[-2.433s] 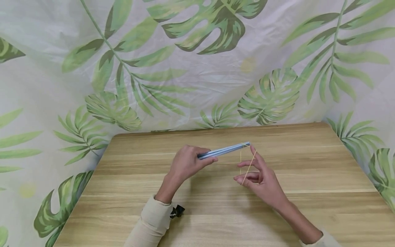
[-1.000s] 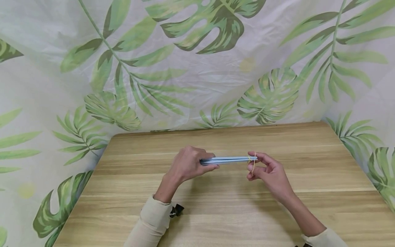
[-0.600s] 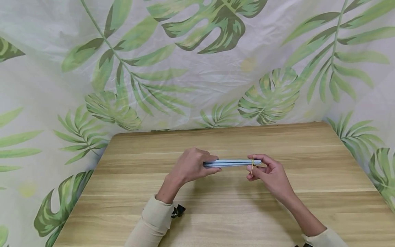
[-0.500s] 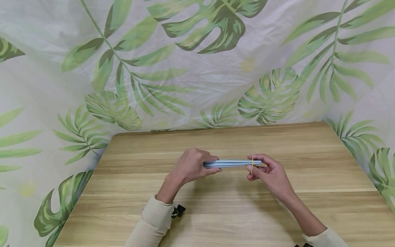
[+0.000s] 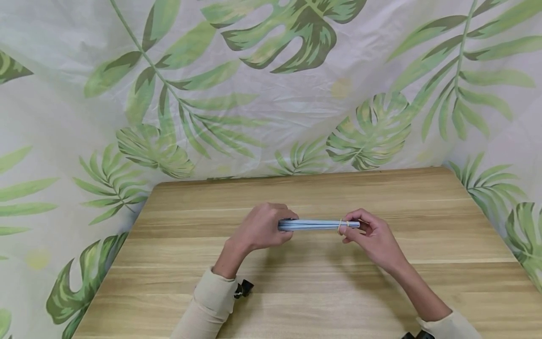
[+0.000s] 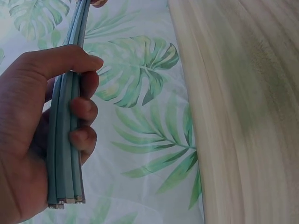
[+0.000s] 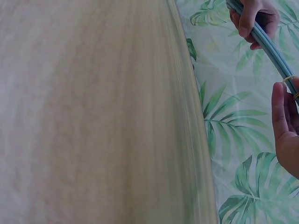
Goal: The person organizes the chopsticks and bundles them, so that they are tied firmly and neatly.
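My left hand point(image 5: 262, 226) grips a bundle of slim light-blue chopsticks point(image 5: 313, 225) by the thicker end. In the left wrist view their squared butt ends point(image 6: 67, 200) stick out below the palm, with fingers and thumb wrapped round the sticks. The bundle lies nearly level in the air over the table. A thin yellow rubber band point(image 5: 339, 227) encircles it near the narrow tips, one loop tight and another looser. At that end, my right hand point(image 5: 372, 238) pinches the band against the sticks between thumb and fingers. The right wrist view cuts off part of this hand.
Below both hands spreads a wood-grain table point(image 5: 296, 301), its back edge close to a leaf-patterned cloth point(image 5: 271, 94). Black camera mounts point(image 5: 244, 288) are on the wrists, by the beige sleeves point(image 5: 207, 301).
The rubber band was stretched wide across my right fingers; it has since gone slack and closed round the chopsticks. The bundle has swung down from a tilt to level. My right fingers have drawn together.
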Tool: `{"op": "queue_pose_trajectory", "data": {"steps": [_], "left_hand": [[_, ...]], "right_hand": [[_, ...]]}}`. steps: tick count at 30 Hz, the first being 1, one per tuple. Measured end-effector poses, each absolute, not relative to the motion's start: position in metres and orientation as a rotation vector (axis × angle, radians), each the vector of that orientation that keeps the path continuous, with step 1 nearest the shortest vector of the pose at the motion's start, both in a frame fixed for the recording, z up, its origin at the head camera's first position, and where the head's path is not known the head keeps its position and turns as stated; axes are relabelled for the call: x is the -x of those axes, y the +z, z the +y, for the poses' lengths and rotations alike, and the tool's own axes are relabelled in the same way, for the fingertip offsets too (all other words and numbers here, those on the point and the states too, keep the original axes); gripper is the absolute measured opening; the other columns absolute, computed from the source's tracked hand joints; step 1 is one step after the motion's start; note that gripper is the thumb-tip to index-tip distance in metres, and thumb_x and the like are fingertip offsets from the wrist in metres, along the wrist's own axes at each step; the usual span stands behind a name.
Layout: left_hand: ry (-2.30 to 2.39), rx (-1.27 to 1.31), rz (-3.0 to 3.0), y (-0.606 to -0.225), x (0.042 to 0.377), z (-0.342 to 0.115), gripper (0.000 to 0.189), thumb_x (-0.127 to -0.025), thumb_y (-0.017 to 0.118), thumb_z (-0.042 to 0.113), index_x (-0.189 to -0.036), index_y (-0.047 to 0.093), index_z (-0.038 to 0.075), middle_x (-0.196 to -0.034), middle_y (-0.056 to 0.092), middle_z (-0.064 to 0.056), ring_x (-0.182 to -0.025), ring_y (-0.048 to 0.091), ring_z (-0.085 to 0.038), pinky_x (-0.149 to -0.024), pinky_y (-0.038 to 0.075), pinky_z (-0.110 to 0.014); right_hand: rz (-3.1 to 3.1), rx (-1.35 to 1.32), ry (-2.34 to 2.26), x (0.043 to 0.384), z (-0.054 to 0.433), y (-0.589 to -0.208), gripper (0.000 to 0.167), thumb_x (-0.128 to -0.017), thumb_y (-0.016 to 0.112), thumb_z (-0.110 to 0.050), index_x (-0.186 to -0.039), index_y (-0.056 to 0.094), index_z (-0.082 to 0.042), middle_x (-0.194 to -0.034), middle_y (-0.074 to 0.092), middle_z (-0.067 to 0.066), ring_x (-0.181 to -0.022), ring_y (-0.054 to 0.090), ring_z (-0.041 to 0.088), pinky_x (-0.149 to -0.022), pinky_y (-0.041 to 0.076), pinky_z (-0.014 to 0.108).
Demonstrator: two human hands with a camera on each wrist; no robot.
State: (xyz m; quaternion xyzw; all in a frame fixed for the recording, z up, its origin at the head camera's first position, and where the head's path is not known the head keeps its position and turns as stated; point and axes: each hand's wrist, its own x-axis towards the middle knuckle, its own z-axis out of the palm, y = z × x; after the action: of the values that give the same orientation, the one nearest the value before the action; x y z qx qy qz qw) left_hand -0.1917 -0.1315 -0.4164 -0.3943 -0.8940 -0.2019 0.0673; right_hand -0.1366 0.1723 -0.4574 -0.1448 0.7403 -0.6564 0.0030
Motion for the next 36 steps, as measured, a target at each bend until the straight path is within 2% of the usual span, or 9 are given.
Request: {"op": "queue_pose_trajectory", "data": {"steps": [5, 9, 14, 20, 25, 29, 33, 36], "left_hand": [[-0.587, 1.116, -2.708, -0.414, 0.192, -0.135, 0.019, -0.082, 0.085, 0.014, -0.100, 0.082, 0.017, -0.088, 0.075, 0.008, -0.067, 0.055, -0.002, -0.062, 0.047, -0.019], [-0.551, 1.071, -2.679, -0.411, 0.194, -0.141, 0.017, -0.080, 0.087, 0.021, -0.097, 0.083, 0.021, -0.086, 0.077, 0.011, -0.065, 0.057, -0.001, -0.060, 0.047, -0.020], [-0.709, 0.996, -2.619, -0.409, 0.198, -0.152, 0.021, -0.080, 0.092, 0.027, -0.099, 0.085, 0.021, -0.089, 0.080, 0.010, -0.070, 0.065, -0.002, -0.065, 0.052, -0.023], [-1.056, 1.032, -2.549, -0.410, 0.202, -0.154, 0.025, -0.084, 0.091, 0.016, -0.107, 0.083, 0.013, -0.096, 0.080, 0.001, -0.076, 0.068, -0.009, -0.071, 0.056, -0.026], [-1.134, 1.049, -2.532, -0.415, 0.202, -0.149, 0.026, -0.083, 0.090, 0.010, -0.108, 0.083, 0.011, -0.099, 0.080, -0.001, -0.080, 0.069, -0.008, -0.072, 0.056, -0.025], [-1.160, 1.031, -2.503, -0.419, 0.201, -0.145, 0.026, -0.083, 0.090, 0.009, -0.107, 0.083, 0.011, -0.098, 0.080, -0.001, -0.078, 0.068, -0.008, -0.070, 0.056, -0.025], [-1.181, 1.012, -2.471, -0.424, 0.200, -0.143, 0.025, -0.083, 0.090, 0.008, -0.106, 0.082, 0.011, -0.096, 0.080, -0.001, -0.078, 0.068, -0.007, -0.070, 0.056, -0.024], [-1.190, 0.997, -2.470, -0.426, 0.199, -0.142, 0.024, -0.082, 0.090, 0.007, -0.105, 0.082, 0.011, -0.095, 0.079, -0.001, -0.078, 0.068, -0.007, -0.070, 0.057, -0.024]], "right_hand": [[2.308, 0.450, -2.112, 0.136, 0.173, -0.458, 0.016, -0.099, 0.074, 0.000, -0.113, 0.068, 0.005, -0.101, 0.073, 0.002, -0.088, 0.078, 0.017, -0.081, 0.065, 0.034], [2.297, 0.401, -2.149, 0.137, 0.175, -0.458, 0.017, -0.099, 0.075, -0.001, -0.113, 0.068, 0.006, -0.101, 0.073, 0.005, -0.089, 0.079, 0.021, -0.083, 0.065, 0.035], [2.266, 0.368, -2.208, 0.139, 0.180, -0.458, 0.016, -0.101, 0.073, -0.002, -0.113, 0.066, 0.006, -0.099, 0.072, 0.005, -0.086, 0.077, 0.015, -0.084, 0.065, 0.034], [2.216, 0.450, -2.250, 0.141, 0.179, -0.462, 0.016, -0.105, 0.066, -0.001, -0.114, 0.059, 0.009, -0.097, 0.069, 0.001, -0.085, 0.071, 0.009, -0.083, 0.063, 0.028], [2.246, 0.536, -2.257, 0.142, 0.174, -0.465, 0.008, -0.110, 0.053, 0.000, -0.113, 0.052, 0.008, -0.100, 0.058, 0.004, -0.086, 0.064, 0.009, -0.082, 0.058, 0.023], [2.243, 0.525, -2.302, 0.143, 0.167, -0.465, 0.004, -0.110, 0.049, 0.001, -0.113, 0.051, 0.001, -0.110, 0.054, 0.001, -0.095, 0.060, 0.007, -0.087, 0.055, 0.021], [2.166, 0.546, -2.350, 0.145, 0.164, -0.466, 0.015, -0.112, 0.048, 0.000, -0.123, 0.049, 0.010, -0.125, 0.057, -0.001, -0.112, 0.061, 0.006, -0.095, 0.055, 0.020], [2.126, 0.556, -2.355, 0.146, 0.164, -0.468, 0.025, -0.112, 0.047, -0.002, -0.129, 0.047, 0.017, -0.129, 0.060, -0.002, -0.116, 0.063, 0.006, -0.098, 0.056, 0.021]]}}
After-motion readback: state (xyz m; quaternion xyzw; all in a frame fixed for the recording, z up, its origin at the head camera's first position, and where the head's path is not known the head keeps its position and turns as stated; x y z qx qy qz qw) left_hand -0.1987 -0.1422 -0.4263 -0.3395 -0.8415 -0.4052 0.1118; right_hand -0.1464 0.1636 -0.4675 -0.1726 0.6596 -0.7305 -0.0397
